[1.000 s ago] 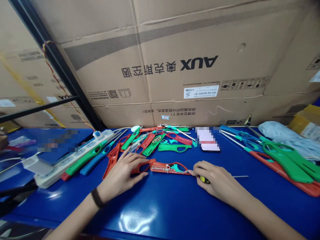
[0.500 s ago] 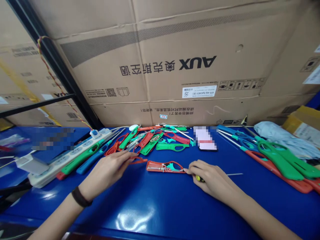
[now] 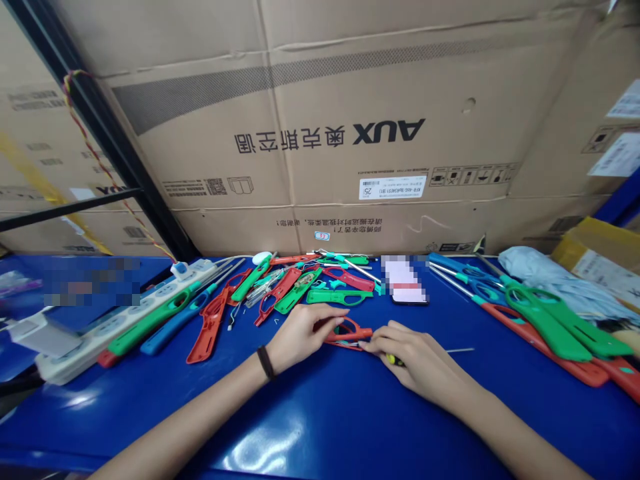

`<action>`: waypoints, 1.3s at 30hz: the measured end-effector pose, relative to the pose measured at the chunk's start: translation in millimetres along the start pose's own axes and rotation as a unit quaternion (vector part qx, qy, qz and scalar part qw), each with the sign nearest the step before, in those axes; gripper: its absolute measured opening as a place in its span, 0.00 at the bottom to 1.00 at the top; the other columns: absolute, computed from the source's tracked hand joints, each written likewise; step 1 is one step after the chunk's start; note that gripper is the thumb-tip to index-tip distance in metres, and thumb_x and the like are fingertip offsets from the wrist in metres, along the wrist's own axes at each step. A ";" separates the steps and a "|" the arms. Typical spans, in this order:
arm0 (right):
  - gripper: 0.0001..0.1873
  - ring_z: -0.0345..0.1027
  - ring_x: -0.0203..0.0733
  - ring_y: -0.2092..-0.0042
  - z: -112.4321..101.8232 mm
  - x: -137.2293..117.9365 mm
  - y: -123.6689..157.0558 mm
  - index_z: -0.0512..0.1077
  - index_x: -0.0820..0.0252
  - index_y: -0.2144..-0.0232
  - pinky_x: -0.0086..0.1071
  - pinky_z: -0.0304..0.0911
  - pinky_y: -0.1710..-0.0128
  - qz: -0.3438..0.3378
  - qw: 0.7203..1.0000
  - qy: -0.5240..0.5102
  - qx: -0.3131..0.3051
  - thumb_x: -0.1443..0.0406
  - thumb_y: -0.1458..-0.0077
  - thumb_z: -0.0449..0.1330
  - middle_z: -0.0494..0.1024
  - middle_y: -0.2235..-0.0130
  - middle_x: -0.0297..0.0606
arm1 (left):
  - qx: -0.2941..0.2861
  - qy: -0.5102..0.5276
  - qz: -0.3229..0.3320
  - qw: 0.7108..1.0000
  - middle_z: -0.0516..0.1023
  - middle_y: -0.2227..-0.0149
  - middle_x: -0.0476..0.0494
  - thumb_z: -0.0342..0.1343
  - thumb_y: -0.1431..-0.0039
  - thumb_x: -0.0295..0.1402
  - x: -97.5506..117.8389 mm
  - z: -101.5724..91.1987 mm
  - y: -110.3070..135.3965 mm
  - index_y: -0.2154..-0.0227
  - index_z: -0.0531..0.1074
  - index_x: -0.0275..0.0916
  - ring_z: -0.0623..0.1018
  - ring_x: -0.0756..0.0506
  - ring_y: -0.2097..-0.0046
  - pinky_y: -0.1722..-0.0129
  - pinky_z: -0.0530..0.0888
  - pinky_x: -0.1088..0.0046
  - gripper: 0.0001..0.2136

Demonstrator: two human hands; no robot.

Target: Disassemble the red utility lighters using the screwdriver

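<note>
My left hand is closed on a red lighter casing half, held over an opened red gas lighter body on the blue table. The hand and the casing half hide most of that body. My right hand has its fingertips at the lighter's right end. In its curled palm is a screwdriver with a yellow and black handle, its thin shaft sticking out to the right. Another red casing part lies left of my left hand.
Behind my hands are a pile of green and red lighter casings and parts and a phone. A white power strip runs along the left. Blue, red and green lighters lie right, before a large carton.
My left hand has moved right with the red casing half, from beside the opened lighter to over it. The red part at the left has come into fuller view. My right hand has barely moved.
</note>
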State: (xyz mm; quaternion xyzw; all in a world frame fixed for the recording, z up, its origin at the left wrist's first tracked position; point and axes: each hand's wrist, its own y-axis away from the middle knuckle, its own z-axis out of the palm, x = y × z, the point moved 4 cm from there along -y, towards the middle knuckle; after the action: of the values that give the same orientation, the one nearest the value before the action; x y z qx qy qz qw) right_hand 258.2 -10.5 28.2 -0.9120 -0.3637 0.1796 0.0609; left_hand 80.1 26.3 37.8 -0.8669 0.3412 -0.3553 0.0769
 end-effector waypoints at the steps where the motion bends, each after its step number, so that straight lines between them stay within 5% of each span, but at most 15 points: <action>1: 0.16 0.67 0.38 0.64 -0.1 0.2 0.0 0.74 0.55 0.61 0.28 0.63 0.66 -0.002 1.000 -0.002 0.000 0.75 0.43 0.50 0.76 0.65 0.36 | 0.001 -0.007 0.015 1.000 0.80 0.59 0.44 0.50 0.38 0.30 -2.8 4.0 1.6 0.56 0.74 0.39 0.79 0.47 0.59 0.56 0.75 0.69 0.11; 13: 0.11 0.69 0.37 0.69 -2.4 5.8 -2.9 0.72 0.56 0.62 0.27 0.61 0.72 0.046 0.999 0.023 0.007 0.72 0.43 0.53 0.74 0.69 0.34 | -0.075 -0.104 0.107 0.986 0.70 0.46 0.39 0.51 0.38 0.38 -10.1 7.0 22.2 0.41 0.57 0.41 0.72 0.44 0.47 0.49 0.72 0.63 0.23; 24: 0.14 0.70 0.38 0.69 -0.2 7.4 -3.8 0.70 0.50 0.55 0.28 0.59 0.73 0.053 0.997 0.062 0.010 0.68 0.42 0.54 0.71 0.68 0.34 | -0.134 -0.241 0.169 0.946 0.68 0.44 0.37 0.44 0.34 0.36 0.5 10.2 16.5 0.44 0.62 0.34 0.72 0.42 0.48 0.50 0.72 0.64 0.18; 29: 0.12 0.67 0.36 0.72 -1.9 5.7 -4.8 0.73 0.52 0.58 0.26 0.56 0.74 0.053 0.997 0.061 0.005 0.69 0.43 0.54 0.71 0.70 0.34 | -0.157 -0.190 0.136 0.960 0.69 0.45 0.43 0.47 0.36 0.37 0.4 3.9 16.1 0.45 0.65 0.41 0.72 0.43 0.48 0.49 0.71 0.64 0.17; 39: 0.14 0.65 0.37 0.70 -2.5 2.5 -4.7 0.76 0.56 0.66 0.26 0.51 0.76 0.024 0.999 0.048 -0.006 0.74 0.46 0.53 0.71 0.75 0.34 | -0.103 -0.071 0.035 0.991 0.73 0.48 0.45 0.53 0.40 0.38 -1.9 10.2 16.8 0.53 0.73 0.46 0.74 0.45 0.48 0.48 0.71 0.67 0.13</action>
State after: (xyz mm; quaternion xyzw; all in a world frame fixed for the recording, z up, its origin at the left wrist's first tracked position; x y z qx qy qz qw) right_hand 257.8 -5.3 30.9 -0.9285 -0.3391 0.1347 0.0687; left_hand 77.0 13.8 22.9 -0.8806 0.4002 -0.2528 0.0236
